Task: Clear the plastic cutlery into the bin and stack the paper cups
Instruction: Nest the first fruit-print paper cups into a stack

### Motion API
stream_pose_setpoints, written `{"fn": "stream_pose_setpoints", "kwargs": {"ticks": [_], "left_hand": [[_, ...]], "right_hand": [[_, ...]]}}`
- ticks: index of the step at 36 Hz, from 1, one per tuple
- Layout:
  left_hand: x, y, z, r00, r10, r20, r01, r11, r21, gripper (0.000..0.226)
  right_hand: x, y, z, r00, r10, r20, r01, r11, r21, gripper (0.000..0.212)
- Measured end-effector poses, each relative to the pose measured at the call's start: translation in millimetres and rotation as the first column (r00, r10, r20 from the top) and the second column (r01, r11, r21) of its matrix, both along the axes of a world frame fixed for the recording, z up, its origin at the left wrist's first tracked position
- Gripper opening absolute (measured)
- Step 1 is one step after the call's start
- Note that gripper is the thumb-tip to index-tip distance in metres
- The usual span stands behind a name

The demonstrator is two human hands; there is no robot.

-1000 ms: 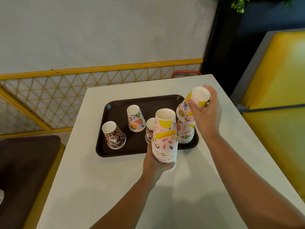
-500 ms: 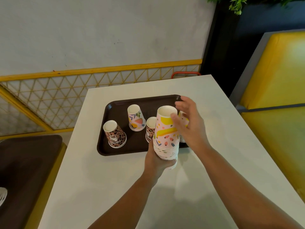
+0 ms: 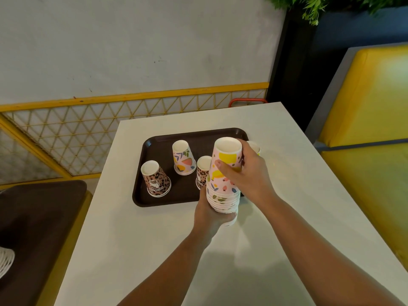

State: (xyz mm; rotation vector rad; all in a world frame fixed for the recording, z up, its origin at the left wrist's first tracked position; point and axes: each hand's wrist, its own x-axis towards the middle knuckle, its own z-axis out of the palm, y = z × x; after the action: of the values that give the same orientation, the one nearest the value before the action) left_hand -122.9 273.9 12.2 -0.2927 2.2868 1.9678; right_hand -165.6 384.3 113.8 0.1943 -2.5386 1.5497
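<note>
Here the left hand (image 3: 210, 214) cups the cup stack (image 3: 224, 184) from below while the right hand (image 3: 247, 173) wraps its top.

Second cup stack (image 3: 254, 147) mostly hidden beyond the right hand's fingers (image 3: 223, 165), leopard cup (image 3: 202, 173) half covered left of them, tray's near right corner (image 3: 242, 194) behind the wrist, white mesh object (image 3: 5, 262) cut off at the frame's left edge

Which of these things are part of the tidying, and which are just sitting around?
In the job: the cup stack held by left hand and right hand; leopard cup, leafy cup, the cup behind the stack.

Just around: brown tray, white table, yellow seat.
</note>
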Motion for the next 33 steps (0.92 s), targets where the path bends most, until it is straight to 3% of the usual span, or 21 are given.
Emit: {"fn": "stream_pose_setpoints", "kwargs": {"ticks": [9, 16, 21, 27, 33], "left_hand": [[-1, 0, 1, 1.000, -0.001, 0.017, 0.001, 1.000, -0.022, 0.102], [-2, 0, -3, 0.998, 0.023, 0.059, -0.023, 1.000, -0.002, 0.085], [-6, -1, -5, 0.998, 0.028, 0.050, -0.028, 1.000, -0.003, 0.085], [-9, -3, -5, 0.998, 0.024, 0.063, -0.023, 1.000, -0.009, 0.094], [-13, -5, -6, 0.998, 0.018, 0.054, -0.017, 1.000, -0.021, 0.092]], "right_hand": [[-4, 3, 12, 0.999, -0.034, -0.033, 0.033, 0.999, -0.025, 0.050], [-13, 14, 38, 0.983, -0.161, -0.087, 0.135, 0.959, -0.248, 0.040], [-31, 26, 52, 0.943, -0.302, -0.141, 0.233, 0.899, -0.370, 0.037], [-53, 33, 37, 0.912, -0.359, -0.200, 0.297, 0.912, -0.282, 0.052], [-61, 34, -1, 0.935, -0.327, -0.139, 0.308, 0.941, -0.143, 0.057]]}}
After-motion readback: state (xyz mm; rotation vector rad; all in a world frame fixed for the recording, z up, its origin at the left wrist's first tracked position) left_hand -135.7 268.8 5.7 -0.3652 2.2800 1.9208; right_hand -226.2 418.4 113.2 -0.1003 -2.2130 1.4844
